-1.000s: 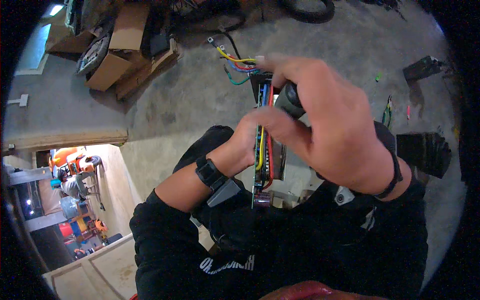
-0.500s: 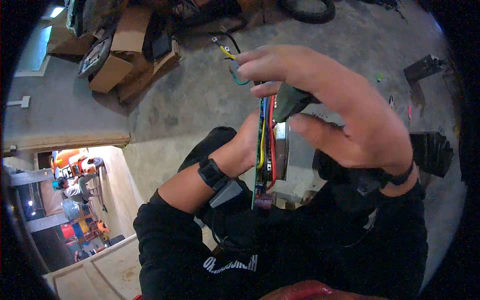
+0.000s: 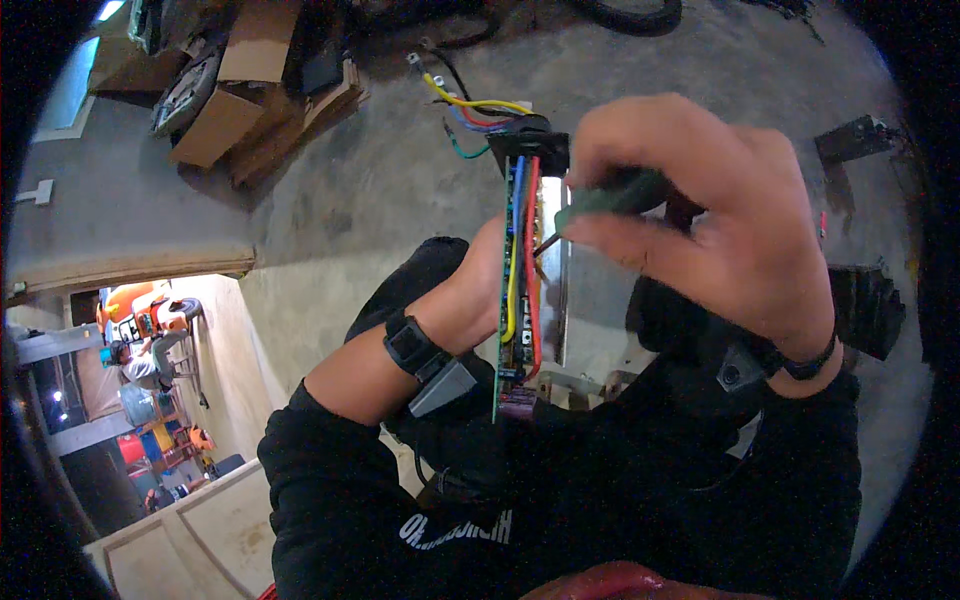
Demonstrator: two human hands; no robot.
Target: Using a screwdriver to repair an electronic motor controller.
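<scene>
My left hand (image 3: 478, 278) grips a long green circuit board (image 3: 509, 250) from its left side, with the fingers hidden behind it. Blue, yellow and red wires run lengthwise along the board, which stands edge-on to me. A black end plate (image 3: 545, 152) sits at its far end, and loose wires (image 3: 480, 105) with ring terminals stick out beyond it. My right hand (image 3: 720, 215) is closed around the dark green handle of a screwdriver (image 3: 625, 196). Its thin shaft points down-left to the board's right side, beside the red wire; whether the tip touches cannot be made out.
Cardboard boxes (image 3: 225, 125) and assorted parts lie at the far left. A tyre (image 3: 630, 15) rests on the concrete floor at the far edge. Dark blocks (image 3: 865, 310) stand at the right. Through a doorway on the left, a person (image 3: 145, 365) sits near an orange motorcycle (image 3: 150, 310).
My right hand has drawn back from the wires and the far end, uncovering the end plate. The screwdriver has swung so that its shaft now points at the board.
</scene>
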